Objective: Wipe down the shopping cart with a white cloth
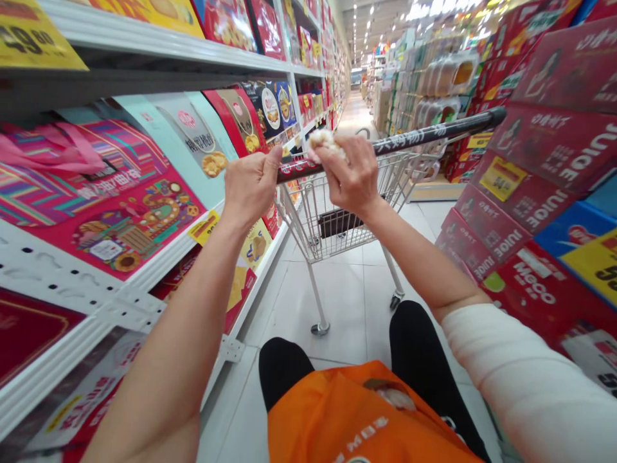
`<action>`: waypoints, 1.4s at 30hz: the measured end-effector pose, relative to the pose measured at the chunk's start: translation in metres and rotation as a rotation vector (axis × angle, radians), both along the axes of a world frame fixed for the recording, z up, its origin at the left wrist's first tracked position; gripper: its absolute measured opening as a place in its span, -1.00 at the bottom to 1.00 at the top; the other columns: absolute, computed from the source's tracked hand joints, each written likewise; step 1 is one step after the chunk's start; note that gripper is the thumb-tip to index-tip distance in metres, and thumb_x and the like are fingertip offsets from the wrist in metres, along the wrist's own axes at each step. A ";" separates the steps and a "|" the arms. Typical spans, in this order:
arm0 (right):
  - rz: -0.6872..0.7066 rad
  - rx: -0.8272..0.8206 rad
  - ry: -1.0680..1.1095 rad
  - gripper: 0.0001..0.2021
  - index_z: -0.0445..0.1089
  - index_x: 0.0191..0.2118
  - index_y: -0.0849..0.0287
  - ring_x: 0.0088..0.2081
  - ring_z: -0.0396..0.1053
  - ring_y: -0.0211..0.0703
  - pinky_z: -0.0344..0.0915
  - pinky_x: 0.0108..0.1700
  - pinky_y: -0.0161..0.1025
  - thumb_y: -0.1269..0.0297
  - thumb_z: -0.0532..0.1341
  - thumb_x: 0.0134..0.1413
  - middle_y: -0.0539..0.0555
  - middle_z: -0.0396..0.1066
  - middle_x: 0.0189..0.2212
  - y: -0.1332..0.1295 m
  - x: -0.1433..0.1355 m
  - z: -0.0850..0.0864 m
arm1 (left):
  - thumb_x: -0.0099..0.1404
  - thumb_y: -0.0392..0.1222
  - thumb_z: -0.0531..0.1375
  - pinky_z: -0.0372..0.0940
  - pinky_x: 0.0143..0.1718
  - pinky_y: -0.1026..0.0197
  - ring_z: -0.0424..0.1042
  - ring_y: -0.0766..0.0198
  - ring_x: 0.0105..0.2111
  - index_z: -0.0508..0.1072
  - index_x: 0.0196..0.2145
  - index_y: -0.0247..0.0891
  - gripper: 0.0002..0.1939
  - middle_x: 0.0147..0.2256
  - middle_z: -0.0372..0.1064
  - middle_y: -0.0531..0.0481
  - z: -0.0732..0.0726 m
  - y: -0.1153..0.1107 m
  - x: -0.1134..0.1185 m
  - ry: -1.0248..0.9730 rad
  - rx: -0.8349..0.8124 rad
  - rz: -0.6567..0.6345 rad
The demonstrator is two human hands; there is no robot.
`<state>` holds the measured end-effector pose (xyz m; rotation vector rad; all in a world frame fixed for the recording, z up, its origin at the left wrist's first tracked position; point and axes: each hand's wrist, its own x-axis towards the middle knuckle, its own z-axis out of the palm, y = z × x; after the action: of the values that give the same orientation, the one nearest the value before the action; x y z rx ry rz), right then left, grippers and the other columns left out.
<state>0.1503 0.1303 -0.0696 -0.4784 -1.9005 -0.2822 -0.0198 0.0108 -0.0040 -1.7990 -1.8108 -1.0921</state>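
Observation:
A metal shopping cart [354,218] stands in front of me, its dark handle bar [424,133] slanting up to the right. My left hand [251,186] is wrapped round the bar's left end, thumb on top. Farther right along the bar, my right hand [354,172] is closed on a crumpled whitish cloth [324,140], which lies over or against the bar. The right palm is hidden, so I cannot tell whether these fingers also grip the bar. No goods show in the cart.
Shelves with a white edge [144,276] and gift boxes run along the left. Stacked red drink cartons [554,141] rise close on the right. A tiled aisle [357,116] runs ahead between shelves. The cart's wheels [321,329] rest on pale floor tiles [337,296].

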 end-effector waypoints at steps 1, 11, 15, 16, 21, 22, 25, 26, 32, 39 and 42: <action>-0.009 -0.016 0.018 -0.63 0.33 0.16 -0.01 0.22 0.22 0.22 0.19 0.23 0.39 0.12 0.00 0.33 0.15 0.28 0.10 0.008 0.010 -0.001 | 0.44 0.13 -0.04 0.17 -0.36 0.15 0.13 0.30 -0.56 0.03 -0.65 -0.14 -0.45 -0.64 -0.09 0.09 0.000 -0.002 0.000 -0.005 0.005 0.005; -0.134 0.006 0.390 -0.64 0.42 0.08 -0.04 0.25 0.22 0.18 0.21 0.22 0.35 0.09 -0.02 0.35 0.21 0.27 0.09 0.032 0.046 -0.048 | 0.43 0.17 -0.04 0.20 -0.31 0.16 0.05 0.33 -0.58 0.06 -0.68 -0.17 -0.41 -0.65 -0.08 0.09 -0.003 -0.001 -0.001 -0.025 0.033 -0.049; -0.113 0.066 0.387 -0.69 0.49 -0.05 -0.04 0.17 0.29 0.13 0.27 0.22 0.27 0.13 0.01 0.34 0.21 0.33 0.01 0.029 0.035 -0.079 | 0.43 0.21 -0.04 0.23 -0.29 0.13 0.09 0.32 -0.58 0.10 -0.68 -0.16 -0.39 -0.66 -0.07 0.10 -0.001 -0.003 -0.006 -0.029 0.041 -0.037; -0.078 0.055 0.325 -0.69 0.50 -0.06 -0.05 0.17 0.30 0.12 0.29 0.22 0.23 0.15 0.01 0.33 0.21 0.34 -0.01 0.027 0.031 -0.087 | 0.43 0.22 -0.04 0.24 -0.29 0.12 0.11 0.31 -0.58 0.12 -0.68 -0.16 -0.39 -0.66 -0.06 0.10 0.000 -0.005 -0.005 -0.030 0.038 -0.035; 0.127 -0.040 -0.023 -0.63 0.47 0.05 -0.04 0.19 0.31 0.04 0.32 0.27 0.12 0.26 -0.04 0.36 0.19 0.40 0.01 0.011 0.000 -0.114 | 0.45 0.19 -0.08 0.31 -0.08 0.05 0.40 0.16 -0.26 0.37 -0.40 -0.13 -0.54 -0.40 0.35 -0.03 -0.027 -0.027 0.023 -0.126 0.168 -0.009; 0.138 -0.073 -0.048 -0.62 0.46 0.07 -0.03 0.21 0.29 0.04 0.30 0.30 0.12 0.27 -0.05 0.36 0.19 0.40 0.03 0.008 -0.008 -0.115 | 0.46 0.17 -0.08 0.28 0.03 0.00 0.41 0.11 -0.11 0.39 -0.27 -0.11 -0.60 -0.27 0.39 -0.08 -0.043 -0.030 0.032 -0.173 0.286 0.062; 0.127 -0.167 -0.038 -0.60 0.43 0.11 -0.02 0.29 0.21 0.06 0.22 0.36 0.15 0.27 -0.07 0.37 0.19 0.37 0.13 0.001 -0.035 -0.107 | 0.43 0.08 -0.04 0.11 0.24 -0.16 0.23 -0.01 0.17 0.23 0.01 -0.10 -0.68 0.06 0.27 -0.23 -0.106 -0.031 0.053 -0.238 0.514 0.247; 0.122 -0.187 -0.033 -0.60 0.42 0.13 -0.03 0.31 0.17 0.06 0.19 0.37 0.16 0.27 -0.07 0.38 0.19 0.35 0.16 0.000 -0.043 -0.102 | 0.41 0.05 -0.01 0.09 0.25 -0.19 0.23 -0.03 0.17 0.18 0.03 -0.11 -0.69 0.07 0.24 -0.26 -0.127 -0.028 0.055 -0.242 0.520 0.241; 0.161 -0.200 -0.200 -0.58 0.39 0.17 -0.02 0.37 0.10 0.01 0.07 0.43 0.18 0.31 -0.10 0.40 0.12 0.32 0.23 0.009 -0.062 -0.092 | 0.32 -0.07 0.08 0.09 0.28 -0.14 0.22 -0.04 0.19 0.13 0.05 -0.16 -0.62 0.09 0.22 -0.32 -0.170 0.007 0.029 -0.405 0.389 0.219; 0.249 -0.128 -0.231 -0.61 0.41 0.14 0.01 0.31 0.18 -0.07 0.18 0.40 0.00 0.29 -0.08 0.42 0.13 0.36 0.15 0.012 -0.059 -0.116 | 0.39 -0.06 0.05 0.31 0.14 0.05 0.43 0.11 0.04 0.12 0.11 -0.18 -0.61 0.09 0.33 -0.27 -0.158 0.027 -0.010 -0.523 0.276 0.032; 0.286 -0.108 -0.094 -0.62 0.38 0.17 -0.02 0.35 0.13 -0.06 0.14 0.42 0.06 0.27 -0.06 0.42 0.13 0.30 0.19 0.007 -0.082 -0.108 | 0.41 -0.10 0.02 0.35 0.08 0.01 0.47 0.12 -0.01 0.15 0.13 -0.19 -0.63 0.06 0.38 -0.23 -0.165 0.033 -0.023 -0.464 0.189 0.056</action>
<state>0.0682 0.1375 -0.1773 -0.2625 -2.0538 -0.0141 -0.0432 0.0436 -0.1694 -1.4595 -1.9064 -1.7028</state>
